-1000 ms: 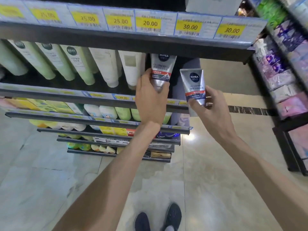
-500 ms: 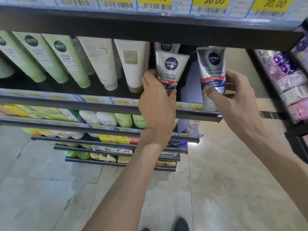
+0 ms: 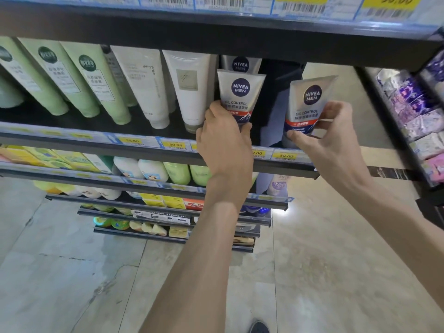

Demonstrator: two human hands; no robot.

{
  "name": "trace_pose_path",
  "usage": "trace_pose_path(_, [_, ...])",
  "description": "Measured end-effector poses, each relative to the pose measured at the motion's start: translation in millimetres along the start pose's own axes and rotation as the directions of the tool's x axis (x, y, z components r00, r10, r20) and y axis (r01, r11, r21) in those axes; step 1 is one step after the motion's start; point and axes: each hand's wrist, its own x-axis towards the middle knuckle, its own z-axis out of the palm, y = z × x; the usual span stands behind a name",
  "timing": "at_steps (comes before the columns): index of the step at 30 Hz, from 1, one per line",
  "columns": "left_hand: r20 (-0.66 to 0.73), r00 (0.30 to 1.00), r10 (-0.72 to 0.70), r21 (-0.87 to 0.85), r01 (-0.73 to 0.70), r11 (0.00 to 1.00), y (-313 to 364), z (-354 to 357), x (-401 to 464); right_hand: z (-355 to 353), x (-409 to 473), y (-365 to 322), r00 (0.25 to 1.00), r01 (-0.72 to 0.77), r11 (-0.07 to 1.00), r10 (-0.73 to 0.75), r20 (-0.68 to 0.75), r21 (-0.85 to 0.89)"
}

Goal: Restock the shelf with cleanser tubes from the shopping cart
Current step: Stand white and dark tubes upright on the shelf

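My left hand point(image 3: 224, 140) grips the lower half of a silver Nivea Men cleanser tube point(image 3: 240, 91), which stands cap-down on the dark shelf point(image 3: 144, 152). Behind it stands another Nivea tube point(image 3: 240, 64), mostly hidden. My right hand point(image 3: 329, 138) pinches a second silver Nivea Men tube point(image 3: 310, 102) by its lower part, upright at the right end of the same shelf, over a dark gap. Whether its cap touches the shelf is hidden by my fingers. The shopping cart is out of view.
White tubes point(image 3: 189, 92) and pale green tubes point(image 3: 96, 82) fill the shelf to the left. The upper shelf edge point(image 3: 216, 30) hangs close above. Lower shelves hold bottles point(image 3: 153, 169). A side rack with purple packs point(image 3: 413, 109) stands right. Marble floor lies below.
Both hands have moved deeper into the shelf with their tubes. The camera has come closer, and the left tube now stands in front of the rear Nivea tube.
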Motion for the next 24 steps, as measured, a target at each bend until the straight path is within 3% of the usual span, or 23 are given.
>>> trace_pose_path(12, [0.06, 0.998, 0.002, 0.037, -0.004, 0.999, -2, -8, 3, 1, 2, 12, 0.994, -0.092, 0.996, 0.091, 0.066, 0.007])
trace_pose_path(18, [-0.108, 0.981, 0.161, -0.106, -0.172, 0.979, -29, -5, -21, -3, 22, 12, 0.981, -0.091, 0.996, 0.094, 0.17, -0.021])
trace_pose_path(21, [-0.21, 0.941, 0.265, -0.081, -0.287, 0.954, -47, -3, -37, 1, 35, 10, 0.982, -0.066, 0.998, 0.067, 0.177, -0.009])
trace_pose_path(24, [-0.203, 0.902, 0.38, -0.009, -0.39, 0.921, -61, 2, -46, 10, 50, 10, 0.987, -0.043, 0.999, 0.039, 0.158, 0.022])
